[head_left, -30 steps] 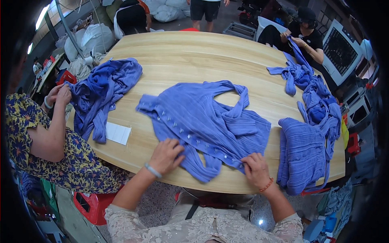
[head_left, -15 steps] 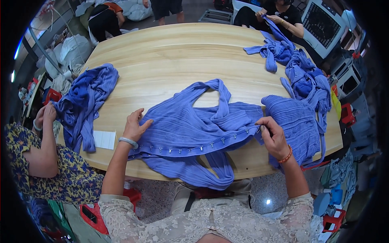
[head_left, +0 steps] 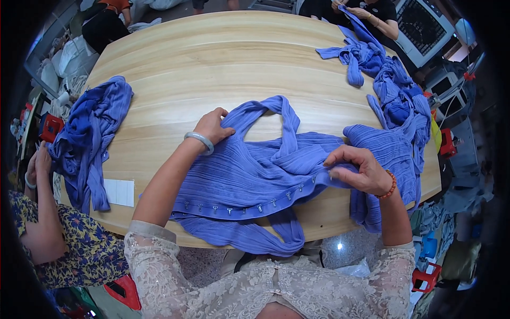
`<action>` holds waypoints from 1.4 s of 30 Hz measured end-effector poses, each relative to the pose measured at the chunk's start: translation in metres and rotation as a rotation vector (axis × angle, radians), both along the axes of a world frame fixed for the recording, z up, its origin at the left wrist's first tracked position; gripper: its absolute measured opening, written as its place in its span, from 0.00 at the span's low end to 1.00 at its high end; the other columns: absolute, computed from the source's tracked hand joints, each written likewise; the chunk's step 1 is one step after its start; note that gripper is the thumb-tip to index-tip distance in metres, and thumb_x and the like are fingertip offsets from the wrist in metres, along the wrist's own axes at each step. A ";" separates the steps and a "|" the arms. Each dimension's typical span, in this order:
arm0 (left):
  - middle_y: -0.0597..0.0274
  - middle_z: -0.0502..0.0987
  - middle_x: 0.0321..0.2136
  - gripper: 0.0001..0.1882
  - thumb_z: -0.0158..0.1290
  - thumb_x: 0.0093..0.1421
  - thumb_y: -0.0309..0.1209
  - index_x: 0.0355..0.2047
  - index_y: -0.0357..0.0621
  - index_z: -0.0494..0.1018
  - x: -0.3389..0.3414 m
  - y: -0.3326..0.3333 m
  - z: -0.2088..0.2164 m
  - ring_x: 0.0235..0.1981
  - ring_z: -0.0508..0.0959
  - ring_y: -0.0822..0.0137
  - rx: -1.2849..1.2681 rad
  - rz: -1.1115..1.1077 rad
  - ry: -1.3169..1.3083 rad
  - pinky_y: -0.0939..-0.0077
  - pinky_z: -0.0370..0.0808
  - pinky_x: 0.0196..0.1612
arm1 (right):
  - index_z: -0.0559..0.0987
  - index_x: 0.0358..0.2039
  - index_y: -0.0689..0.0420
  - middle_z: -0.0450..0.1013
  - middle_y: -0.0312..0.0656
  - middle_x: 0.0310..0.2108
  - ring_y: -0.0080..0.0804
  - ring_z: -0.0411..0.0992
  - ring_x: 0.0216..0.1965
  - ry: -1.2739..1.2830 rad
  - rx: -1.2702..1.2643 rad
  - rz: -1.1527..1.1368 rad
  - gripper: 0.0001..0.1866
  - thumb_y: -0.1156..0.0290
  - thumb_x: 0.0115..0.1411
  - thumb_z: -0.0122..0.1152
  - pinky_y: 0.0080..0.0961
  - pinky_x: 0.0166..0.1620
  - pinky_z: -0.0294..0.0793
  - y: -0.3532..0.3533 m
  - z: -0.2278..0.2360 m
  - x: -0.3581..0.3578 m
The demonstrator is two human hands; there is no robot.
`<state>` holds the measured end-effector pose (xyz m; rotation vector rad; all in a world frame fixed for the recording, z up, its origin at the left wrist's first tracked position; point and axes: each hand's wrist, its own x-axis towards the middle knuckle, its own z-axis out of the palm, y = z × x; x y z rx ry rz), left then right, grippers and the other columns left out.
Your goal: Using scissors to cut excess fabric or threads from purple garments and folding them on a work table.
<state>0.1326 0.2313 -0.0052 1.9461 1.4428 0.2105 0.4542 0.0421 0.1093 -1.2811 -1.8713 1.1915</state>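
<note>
Pinching a ribbed blue garment (head_left: 244,173) by its hooked band (head_left: 245,212), right fingers (head_left: 344,154) curl — grip of left fingers (head_left: 218,114) unclear.

Blue ribbed garment (head_left: 239,178) lying spread across near edge of desk (head_left: 212,64), strap loop (head_left: 290,125) pointing toward far edge, metal hooks (head_left: 260,207) running along its lower band. Left hand (head_left: 211,129) resting on garment beside strap loop. Right hand (head_left: 364,169) pinching band's right end in its grip. Folded blue bundle (head_left: 406,165) lying at near right corner, blue heap (head_left: 398,101) stretching along right edge. Second blue heap (head_left: 95,133) covering left edge, white sheet (head_left: 119,192) lying just beside.
</note>
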 end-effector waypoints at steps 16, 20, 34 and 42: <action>0.35 0.71 0.49 0.43 0.60 0.52 0.52 0.61 0.36 0.61 -0.100 0.142 0.084 0.48 0.74 0.47 0.869 0.575 -0.124 0.61 0.71 0.51 | 0.75 0.50 0.56 0.71 0.50 0.47 0.47 0.68 0.50 -0.635 1.140 -0.519 0.24 0.64 0.53 0.65 0.38 0.56 0.65 0.158 0.003 0.030; 0.47 0.72 0.49 0.30 0.60 0.56 0.36 0.57 0.37 0.65 -0.065 0.039 0.056 0.49 0.71 0.53 0.913 0.159 -0.149 0.64 0.67 0.54 | 0.74 0.50 0.53 0.72 0.47 0.48 0.46 0.69 0.49 -0.643 0.803 -0.246 0.23 0.65 0.52 0.66 0.38 0.52 0.68 0.097 -0.030 0.015; 0.58 0.72 0.36 0.11 0.56 0.48 0.26 0.34 0.45 0.74 -0.059 -0.219 0.010 0.43 0.71 0.57 0.599 -0.399 0.041 0.59 0.64 0.48 | 0.77 0.48 0.51 0.72 0.39 0.41 0.37 0.68 0.47 -0.868 0.478 0.189 0.22 0.64 0.51 0.64 0.35 0.51 0.63 0.017 -0.089 -0.013; 0.56 0.72 0.30 0.10 0.56 0.46 0.23 0.32 0.44 0.74 -0.104 -0.244 0.049 0.37 0.72 0.52 0.052 -0.488 -0.076 0.61 0.68 0.42 | 0.80 0.24 0.52 0.74 0.38 0.27 0.36 0.71 0.38 -1.143 0.410 -0.047 0.05 0.67 0.53 0.59 0.34 0.44 0.63 -0.022 -0.051 0.020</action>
